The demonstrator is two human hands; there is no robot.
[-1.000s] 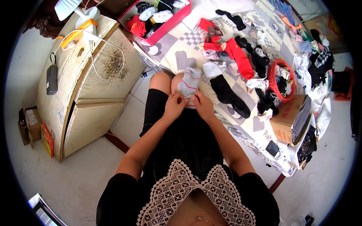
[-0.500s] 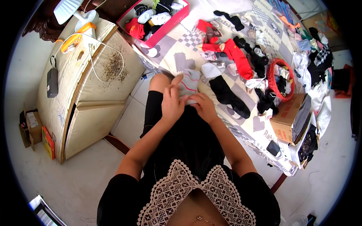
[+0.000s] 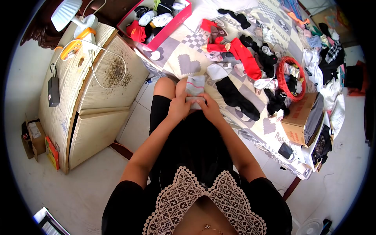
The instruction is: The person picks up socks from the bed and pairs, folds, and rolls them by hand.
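A light grey sock [image 3: 195, 83] with pink lines lies over my knee, its upper end pointing away from me. My left hand [image 3: 181, 107] pinches its near end from the left, and my right hand [image 3: 210, 107] grips the same end from the right. The fingertips of both hands nearly meet on the fabric and cover part of it. Just right of the hands, a long black sock [image 3: 237, 100] lies on the bed with a white sock [image 3: 218, 71] at its upper end.
On the bed [image 3: 189, 64] lie red socks [image 3: 244, 58], a red basket [image 3: 282, 84] of socks, a cardboard box [image 3: 299, 119] and piled clothes [image 3: 313, 66]. A pink box [image 3: 169, 29] of socks is at the bed's far left. A wooden cabinet [image 3: 98, 133] stands left.
Both hands have drawn closer together on the grey sock, and its upper part now lies straighter and flatter. The whole view has shifted slightly.
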